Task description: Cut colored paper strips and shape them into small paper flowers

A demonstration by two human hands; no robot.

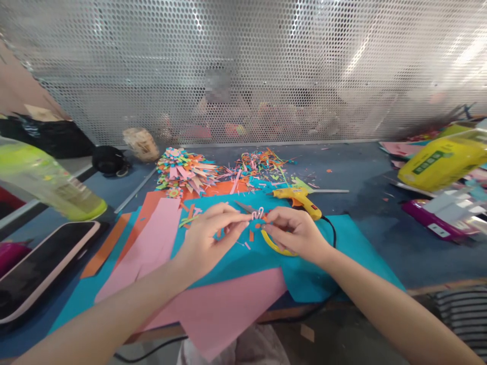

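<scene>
My left hand [213, 233] and my right hand [297, 230] meet over a blue sheet of paper [228, 263], both with pinched fingers. Between them is a small curled pink paper strip [257, 214], its loops standing up from the fingertips. Some orange paper shows at the right fingertips. Under my right hand lie scissors [272, 244] with yellow handles, blades pointing away to the left. A yellow glue gun [300, 197] rests just beyond that hand. Small orange and green paper scraps [194, 213] are strewn beside my left hand.
A pile of folded colourful paper pieces [186, 172] and shredded scraps [262, 162] lie at the back, before a perforated metal panel [243, 61]. On the left are a phone [45, 268] and a green bottle [57, 182]. A yellow packet [437, 162] and purple power strip [437, 223] stand right.
</scene>
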